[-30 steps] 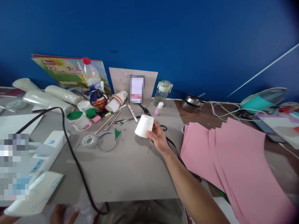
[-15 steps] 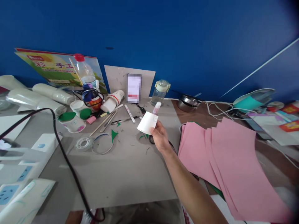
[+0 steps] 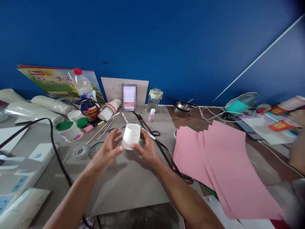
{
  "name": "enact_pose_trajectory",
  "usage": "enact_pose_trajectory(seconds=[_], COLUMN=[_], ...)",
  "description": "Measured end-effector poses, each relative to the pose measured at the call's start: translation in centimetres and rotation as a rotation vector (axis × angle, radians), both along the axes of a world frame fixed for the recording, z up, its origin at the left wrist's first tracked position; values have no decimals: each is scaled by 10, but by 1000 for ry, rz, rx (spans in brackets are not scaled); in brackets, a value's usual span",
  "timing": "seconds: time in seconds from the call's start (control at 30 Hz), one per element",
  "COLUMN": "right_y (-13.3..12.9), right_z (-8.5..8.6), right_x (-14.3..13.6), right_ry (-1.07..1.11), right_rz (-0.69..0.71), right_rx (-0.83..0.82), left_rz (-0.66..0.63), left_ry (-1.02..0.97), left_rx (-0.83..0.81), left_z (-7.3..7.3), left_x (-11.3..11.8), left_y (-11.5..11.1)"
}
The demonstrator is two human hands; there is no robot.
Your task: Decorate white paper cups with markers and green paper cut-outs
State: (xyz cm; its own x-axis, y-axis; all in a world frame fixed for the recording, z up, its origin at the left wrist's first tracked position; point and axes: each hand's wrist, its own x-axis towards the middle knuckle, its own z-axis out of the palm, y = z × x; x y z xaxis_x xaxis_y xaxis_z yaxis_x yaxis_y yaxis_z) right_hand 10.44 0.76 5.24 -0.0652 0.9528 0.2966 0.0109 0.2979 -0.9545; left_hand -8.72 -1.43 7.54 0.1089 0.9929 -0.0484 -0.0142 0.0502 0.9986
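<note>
Showing a cup (image 3: pixel 131 136) near frame center, behind it a phone (image 3: pixel 129 97) before a board (image 3: pixel 141 90), a bottle (image 3: pixel 153 101) right of the phone, a glue stick (image 3: pixel 151 115) before the bottle, paper sheets (image 3: pixel 226 165) lower right.

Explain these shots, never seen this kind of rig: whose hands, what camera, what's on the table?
There's no machine: these are a person's bare hands, seen by one head-worn camera looking forward and down. The right hand holds a white paper cup, narrow end up; the left hand is beside it, fingers spread, contact unclear. Around them on the table lie pink sheets at right, with a tape roll and thin sticks at left. A clear bottle stands at the back.
</note>
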Motion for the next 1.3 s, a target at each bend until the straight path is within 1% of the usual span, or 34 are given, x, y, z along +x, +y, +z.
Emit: enact_pose_trajectory(seconds=[0.03, 0.07, 0.1, 0.13, 0.2, 0.23, 0.27, 0.33, 0.4, 0.43, 0.5, 0.57, 0.63, 0.83, 0.93, 1.0, 1.07, 1.13, 1.2, 1.3], right_y=[0, 1, 3, 4, 10, 13, 16, 23, 30, 32, 36, 37, 37, 32, 37, 46, 59, 75, 90, 107], right_z=[1, 3, 5, 6, 8, 8, 7, 4, 2, 1, 0, 2, 4, 19, 24, 23, 20, 16, 13, 13], right_x=[1, 3, 6, 10, 18, 23, 27, 36, 43, 46, 50, 50, 49, 44, 41, 39, 35, 30, 22, 9], right_ry=[-48, -96, -140, -174, -182, -156, -115, -31, 3, 7, 4, -40, -127, -383, -524, -638, -750, -800, -821, -859], right_rz=[-17, -25, -18, 11, 51, 24, -44, -265, -468, -525, -569, -552, -508, -404, -358, -333, -304, -260, -192, -51], right_rx=[25, 56, 88, 117, 139, 120, 87, -5, -76, -99, -130, -131, -110, -115, -116, -132, -123, -92, -46, 29], left_rz=[-101, -178, -191, -188, -176, -143, -103, 19, 142, 180, 192, 152, 134, 138, 132, 78, -11, -103, -189, -270], left_ry=[-28, -35, -35, -54, -136, -184, -226, -271, -225, -167, -12, 125, 192, 208, 283, 351, 413, 474, 515, 540], left_rx=[-14, -16, -19, -35, -98, -113, -114, -72, -17, 4, 35, 67, 94, 109, 155, 186, 216, 240, 268, 334], left_z=[8, 12, 13, 10, 0, -6, -12, -22, -29, -31, -33, -35, -35, -39, -39, -38, -36, -34, -32, -30], left_x=[14, 28, 39, 47, 52, 51, 48, 40, 35, 34, 34, 36, 36, 35, 38, 41, 43, 45, 47, 49], left_y=[13, 23, 32, 39, 48, 51, 53, 58, 60, 60, 58, 56, 56, 59, 55, 49, 42, 35, 30, 27])
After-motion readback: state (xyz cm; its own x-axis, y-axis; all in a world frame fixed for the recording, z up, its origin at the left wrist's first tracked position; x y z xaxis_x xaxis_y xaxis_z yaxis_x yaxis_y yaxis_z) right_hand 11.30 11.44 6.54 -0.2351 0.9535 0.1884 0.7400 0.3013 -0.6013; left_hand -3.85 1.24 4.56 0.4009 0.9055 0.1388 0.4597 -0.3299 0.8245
